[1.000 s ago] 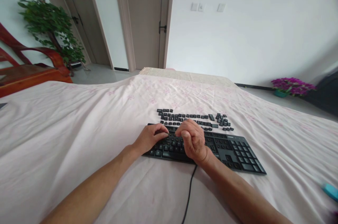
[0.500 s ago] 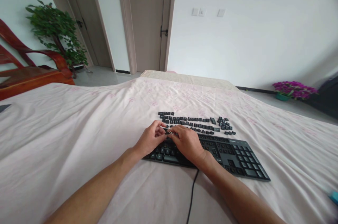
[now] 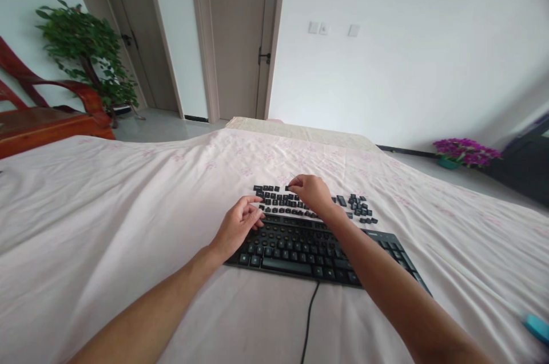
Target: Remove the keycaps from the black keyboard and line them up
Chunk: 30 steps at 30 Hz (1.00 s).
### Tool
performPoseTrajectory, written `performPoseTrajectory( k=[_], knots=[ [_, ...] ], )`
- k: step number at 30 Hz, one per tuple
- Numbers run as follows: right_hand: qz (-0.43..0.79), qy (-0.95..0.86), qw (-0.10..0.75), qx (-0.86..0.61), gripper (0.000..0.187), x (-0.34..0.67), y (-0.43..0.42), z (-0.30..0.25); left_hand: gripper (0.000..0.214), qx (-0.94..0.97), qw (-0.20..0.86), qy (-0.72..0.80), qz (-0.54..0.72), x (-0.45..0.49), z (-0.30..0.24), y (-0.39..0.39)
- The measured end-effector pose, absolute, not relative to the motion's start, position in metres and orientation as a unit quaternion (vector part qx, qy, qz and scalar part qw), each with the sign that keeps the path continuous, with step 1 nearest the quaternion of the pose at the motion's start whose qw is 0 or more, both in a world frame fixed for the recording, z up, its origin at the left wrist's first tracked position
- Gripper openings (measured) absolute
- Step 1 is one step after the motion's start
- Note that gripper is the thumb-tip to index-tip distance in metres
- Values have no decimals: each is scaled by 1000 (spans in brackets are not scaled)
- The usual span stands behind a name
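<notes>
A black keyboard (image 3: 285, 265) lies on the cloth, its lower rows still fitted with keys and its upper part showing bare key sockets. Beyond it, loose black keycaps (image 3: 281, 202) are laid out in rows. My right hand (image 3: 315, 195) reaches over these rows, fingers pinched on what looks like a thin wire keycap puller (image 3: 294, 176). At its fingertips is a single keycap (image 3: 288, 188), beside the short far row. My left hand (image 3: 240, 221) hovers by the keyboard's upper left corner, fingers apart and nothing visible in them.
A pale floral cloth (image 3: 150, 226) with folds covers the surface. The keyboard's cable (image 3: 309, 318) runs towards me. At the right edge lies a turquoise object (image 3: 537, 328). A wooden chair (image 3: 55, 118), a leafy plant (image 3: 81, 43) and purple flowers (image 3: 467, 151) stand beyond.
My right hand has moved away from the keyboard's top edge, forward to the far keycap row, where a keycap now shows at its fingertips. My left hand has opened slightly and shifted left.
</notes>
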State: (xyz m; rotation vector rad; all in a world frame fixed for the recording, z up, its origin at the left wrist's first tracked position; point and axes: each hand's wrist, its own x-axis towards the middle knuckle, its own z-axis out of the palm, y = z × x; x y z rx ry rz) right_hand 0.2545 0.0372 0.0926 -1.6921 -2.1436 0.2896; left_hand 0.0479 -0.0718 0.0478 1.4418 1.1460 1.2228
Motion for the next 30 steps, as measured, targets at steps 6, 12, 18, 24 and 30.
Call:
performPoseTrajectory(
  k=[6, 12, 18, 24, 30],
  knots=[
    [86, -755, 118, -640, 16, 247, 77, 81, 36, 580, 449, 468, 493, 47, 46, -70],
    [90, -750, 100, -648, 19, 244, 87, 70, 34, 585, 453, 465, 486, 47, 45, -70],
    [94, -749, 89, -650, 22, 243, 90, 66, 33, 592, 454, 459, 483, 46, 44, -69],
    [91, -750, 86, -650, 23, 241, 91, 63, 30, 594, 454, 462, 477, 47, 43, -69],
    [96, -751, 84, -648, 21, 242, 92, 62, 29, 593, 455, 464, 475, 46, 42, -69]
  ],
)
